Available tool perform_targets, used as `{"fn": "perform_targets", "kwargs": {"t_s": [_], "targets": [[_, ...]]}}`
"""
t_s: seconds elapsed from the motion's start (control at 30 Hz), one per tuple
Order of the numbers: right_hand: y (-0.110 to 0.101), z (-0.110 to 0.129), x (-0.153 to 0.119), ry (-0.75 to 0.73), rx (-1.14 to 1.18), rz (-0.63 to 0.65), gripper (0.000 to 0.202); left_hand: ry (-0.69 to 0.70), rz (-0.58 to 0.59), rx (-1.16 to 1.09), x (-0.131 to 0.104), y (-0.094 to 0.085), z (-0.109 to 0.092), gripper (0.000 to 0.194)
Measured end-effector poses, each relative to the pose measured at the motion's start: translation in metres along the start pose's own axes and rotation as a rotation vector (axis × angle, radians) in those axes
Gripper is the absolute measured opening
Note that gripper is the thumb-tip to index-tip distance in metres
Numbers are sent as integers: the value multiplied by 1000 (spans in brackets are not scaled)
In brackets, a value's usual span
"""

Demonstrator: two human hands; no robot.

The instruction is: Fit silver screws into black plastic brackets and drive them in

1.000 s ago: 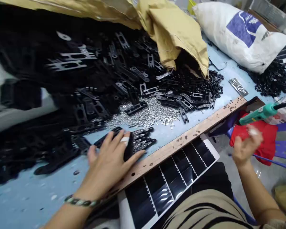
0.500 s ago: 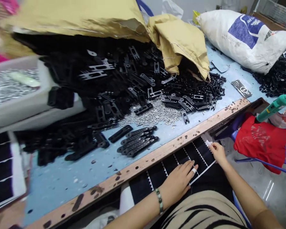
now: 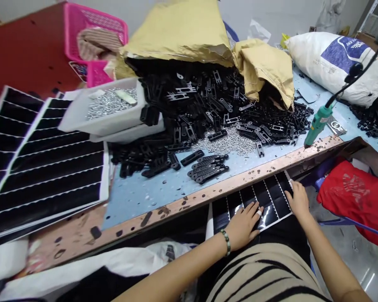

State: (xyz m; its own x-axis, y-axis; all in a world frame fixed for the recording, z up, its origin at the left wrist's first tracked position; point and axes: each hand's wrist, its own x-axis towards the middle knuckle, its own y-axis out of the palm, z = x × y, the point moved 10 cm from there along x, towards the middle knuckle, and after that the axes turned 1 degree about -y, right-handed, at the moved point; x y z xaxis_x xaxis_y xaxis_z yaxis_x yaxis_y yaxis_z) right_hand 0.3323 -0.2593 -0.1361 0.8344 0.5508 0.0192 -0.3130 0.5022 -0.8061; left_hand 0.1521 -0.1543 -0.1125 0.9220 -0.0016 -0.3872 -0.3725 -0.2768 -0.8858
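Note:
A black sheet divided by white scalloped lines lies across my lap, along the table's front edge. My left hand rests flat on it with the fingers spread and a pale band around one finger. A bracelet circles that wrist. At the sheet's far right edge, my right hand pinches the border between thumb and bent fingers, beside a narrow white strip. The underside of the sheet is hidden.
Several long black plastic parts lie fanned on the blue tabletop, before a heap of similar parts and small metal pieces. A green electric screwdriver hangs at right. More black sheets, a white bin and red cloth surround me.
The view has swung left, showing more sheets and the pink basket. The right hand's fingers have shifted at the sheet's edge. The screwdriver now appears further left, over the table edge.

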Motion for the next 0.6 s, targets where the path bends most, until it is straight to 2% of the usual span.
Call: {"fn": "perform_targets", "kwargs": {"t_s": [0.1,0.17,0.23,0.33,0.43,0.6], "targets": [[39,4,-12,72,-19,209,60,-17,-14,-54,7,2,6,65],[57,4,-17,136,-32,278,62,-48,-22,-90,12,1,12,64],[67,8,-18,153,-52,305,58,-73,-27,-124,18,-1,16,63],[72,13,-15,155,-86,342,48,-79,-47,-174,36,-9,16,62],[70,18,-10,148,-130,374,40,-65,-68,-240,63,-17,12,60],[72,28,-9,140,-247,439,44,-81,-56,-385,99,-16,25,56]]}}
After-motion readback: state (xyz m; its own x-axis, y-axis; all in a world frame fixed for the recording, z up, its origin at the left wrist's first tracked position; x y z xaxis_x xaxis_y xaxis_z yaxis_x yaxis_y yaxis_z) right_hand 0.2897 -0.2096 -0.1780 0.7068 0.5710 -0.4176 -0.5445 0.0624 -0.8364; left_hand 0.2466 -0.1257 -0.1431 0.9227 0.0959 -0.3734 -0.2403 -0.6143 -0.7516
